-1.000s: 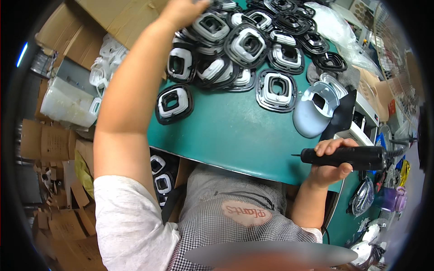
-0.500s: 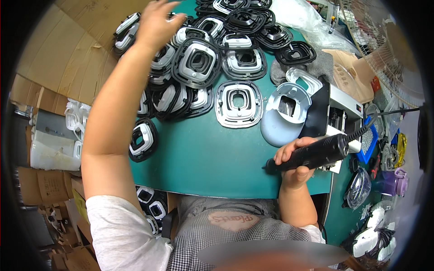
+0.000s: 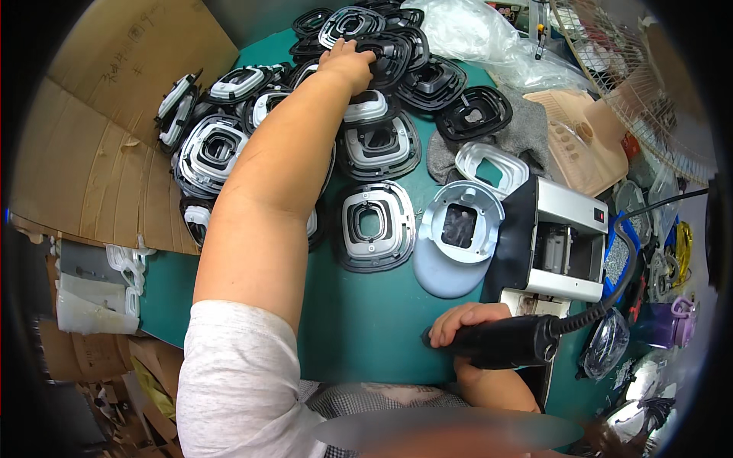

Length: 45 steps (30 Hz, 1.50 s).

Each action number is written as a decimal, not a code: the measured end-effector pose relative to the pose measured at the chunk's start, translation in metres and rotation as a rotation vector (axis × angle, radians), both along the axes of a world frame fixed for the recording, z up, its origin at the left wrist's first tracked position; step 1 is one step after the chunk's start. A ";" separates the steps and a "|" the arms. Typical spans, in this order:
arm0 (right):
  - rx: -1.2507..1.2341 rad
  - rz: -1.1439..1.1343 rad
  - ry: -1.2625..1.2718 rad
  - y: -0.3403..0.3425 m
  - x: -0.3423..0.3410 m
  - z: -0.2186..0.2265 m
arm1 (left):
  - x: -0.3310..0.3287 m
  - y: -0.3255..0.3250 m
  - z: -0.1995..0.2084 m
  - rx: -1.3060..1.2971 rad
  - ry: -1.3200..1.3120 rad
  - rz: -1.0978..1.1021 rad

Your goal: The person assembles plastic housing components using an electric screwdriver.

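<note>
My left hand (image 3: 349, 66) reaches across to the far pile, its fingers closed over the rim of a black plastic frame (image 3: 393, 59); part of the grip is hidden. Black and white-grey frames lie stacked around my left forearm. In my right hand (image 3: 467, 327), low on the right, is a black electric screwdriver (image 3: 500, 343), lying nearly level with its tip to the left and its cord to the right. Beyond it stands a light-blue rounded housing (image 3: 450, 276) with a square opening. To its left lies a single white-and-black frame (image 3: 376, 227).
A silver-and-black machine (image 3: 569, 198) stands right of the housing, with a white ring frame (image 3: 492, 169) and grey cloth (image 3: 527, 126) behind. A cardboard box (image 3: 114, 145) borders the left pile. A wire fan (image 3: 634, 84) and purple cup (image 3: 672, 324) are at right.
My left hand has swung right, from the left stacks to the black frames at the back. The screwdriver, still in my right hand, lies more level. The whole view has shifted.
</note>
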State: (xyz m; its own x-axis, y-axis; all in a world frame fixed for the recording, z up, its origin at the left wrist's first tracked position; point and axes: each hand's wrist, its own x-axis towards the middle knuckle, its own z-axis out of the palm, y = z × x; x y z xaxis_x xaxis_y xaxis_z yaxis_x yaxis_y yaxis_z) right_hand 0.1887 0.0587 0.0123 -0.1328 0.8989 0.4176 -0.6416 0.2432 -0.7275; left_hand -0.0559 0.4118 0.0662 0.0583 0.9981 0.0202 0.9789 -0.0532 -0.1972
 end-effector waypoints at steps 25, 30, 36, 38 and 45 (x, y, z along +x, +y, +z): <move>-0.080 -0.161 -0.036 -0.002 -0.015 -0.005 | 0.005 -0.435 -0.018 -0.152 -0.545 -0.438; -0.056 -0.073 0.040 0.005 0.007 -0.019 | -0.001 -0.448 -0.044 0.032 -0.777 -0.444; 0.003 -0.076 0.002 0.003 0.003 -0.016 | -0.090 -0.472 -0.017 0.442 -0.745 -0.204; 0.017 -0.082 -0.006 0.003 0.000 -0.014 | -0.142 -0.477 -0.006 0.599 -0.661 -0.063; 0.016 -0.157 -0.063 0.005 -0.003 -0.011 | -0.306 -0.471 0.009 0.822 -0.434 0.354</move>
State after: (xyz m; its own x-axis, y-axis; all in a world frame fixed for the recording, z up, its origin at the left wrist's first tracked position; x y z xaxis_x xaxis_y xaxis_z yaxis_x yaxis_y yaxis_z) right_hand 0.1852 0.0637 0.0016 -0.0175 0.9038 0.4275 -0.5481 0.3489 -0.7602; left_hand -0.3620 -0.0590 0.0752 -0.4168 0.6223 0.6627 0.9079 0.2487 0.3375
